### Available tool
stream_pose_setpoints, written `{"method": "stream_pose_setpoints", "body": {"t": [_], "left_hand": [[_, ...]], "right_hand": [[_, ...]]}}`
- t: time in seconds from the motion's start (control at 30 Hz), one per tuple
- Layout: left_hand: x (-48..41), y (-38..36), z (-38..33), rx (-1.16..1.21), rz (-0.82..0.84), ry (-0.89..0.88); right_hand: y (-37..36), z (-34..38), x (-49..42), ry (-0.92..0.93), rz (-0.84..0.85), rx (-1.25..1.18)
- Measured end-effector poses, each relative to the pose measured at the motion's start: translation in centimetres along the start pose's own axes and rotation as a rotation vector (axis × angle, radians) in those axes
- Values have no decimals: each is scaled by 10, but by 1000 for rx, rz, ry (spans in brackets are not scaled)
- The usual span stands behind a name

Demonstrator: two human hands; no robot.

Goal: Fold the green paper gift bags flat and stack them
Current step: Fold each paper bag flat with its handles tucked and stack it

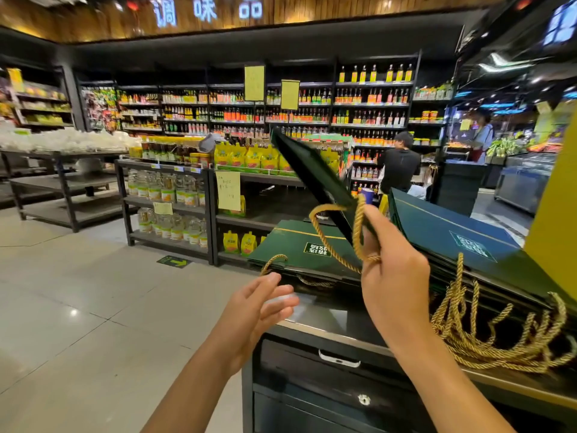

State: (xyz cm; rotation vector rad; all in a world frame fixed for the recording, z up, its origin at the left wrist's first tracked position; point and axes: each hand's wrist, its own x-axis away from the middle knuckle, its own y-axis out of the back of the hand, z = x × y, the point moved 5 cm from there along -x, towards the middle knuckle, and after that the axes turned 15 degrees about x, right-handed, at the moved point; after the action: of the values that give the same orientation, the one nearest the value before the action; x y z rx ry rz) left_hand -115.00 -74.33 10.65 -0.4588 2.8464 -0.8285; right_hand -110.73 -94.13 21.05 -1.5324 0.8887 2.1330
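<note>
The right hand (393, 276) grips the raised bag (312, 170) at its lower end; the fingers are curled round the paper edge, and one loop of the gold rope handle (321, 226) passes round them. The raised bag is pressed flat and seen edge-on; it slants up and to the left from the hand, clear of the counter (315, 317).

The left hand (259, 307) is spread, palm turned inward, fingers relaxed and slightly apart; it holds nothing; it sits low and left of the right hand, just beside the counter's near corner.

The centre stack (290, 248) of flat green bags lies on the counter below the raised bag; the top bag shows a gold line and a printed label; a gold loop curls off its near left edge. The right stack (462, 239) lies beside it, tilted, with its far end higher; it is partly hidden behind the right hand. Its rope handles (487, 339) hang over the near edge in a tangled gold bundle.

The counter front carries a drawer with a metal pull (338, 359) and a round lock (363, 400) below it. Shop shelves (168, 195) with bottles and yellow pouches stand beyond, on a pale tiled floor (78, 292); a person in black (401, 164) stands at the far shelves, back turned; a yellow panel (555, 220) fills the right edge.
</note>
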Motion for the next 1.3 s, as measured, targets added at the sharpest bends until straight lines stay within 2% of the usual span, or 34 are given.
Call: {"method": "stream_pose_setpoints", "body": {"t": [0.07,0.23,0.3,0.37,0.47,0.57,0.73,0.93,1.03,1.2,1.23,1.3], "left_hand": [[1,-4,5,-22,21,30],[1,-21,9,-8,90,59],[1,-25,10,47,100,45],[2,-21,10,131,47,10],[0,-4,6,241,-18,-63],[-3,19,-4,275,-105,-126],[-9,48,-23,129,-170,-122],[-21,69,-25,-55,-257,-105],[-24,72,-17,-173,-256,-78],[-29,75,-15,-299,-312,-95],[-30,74,-16,-322,-319,-113],[-31,72,-20,-395,-327,-165]], "right_hand": [[11,0,-2,-123,-45,-159],[-10,-7,11,-772,16,-799],[-26,3,20,-911,68,-1057],[-37,9,28,-956,130,-1109],[-48,10,36,-911,257,-1059],[-52,4,42,-833,444,-899],[-50,-14,56,-704,814,-718],[-41,-35,86,-603,1050,-508],[-32,-44,87,-527,1052,-407],[-28,-65,71,-184,643,-37],[-33,-69,71,-114,630,23],[-49,-80,77,-56,719,95]]}}
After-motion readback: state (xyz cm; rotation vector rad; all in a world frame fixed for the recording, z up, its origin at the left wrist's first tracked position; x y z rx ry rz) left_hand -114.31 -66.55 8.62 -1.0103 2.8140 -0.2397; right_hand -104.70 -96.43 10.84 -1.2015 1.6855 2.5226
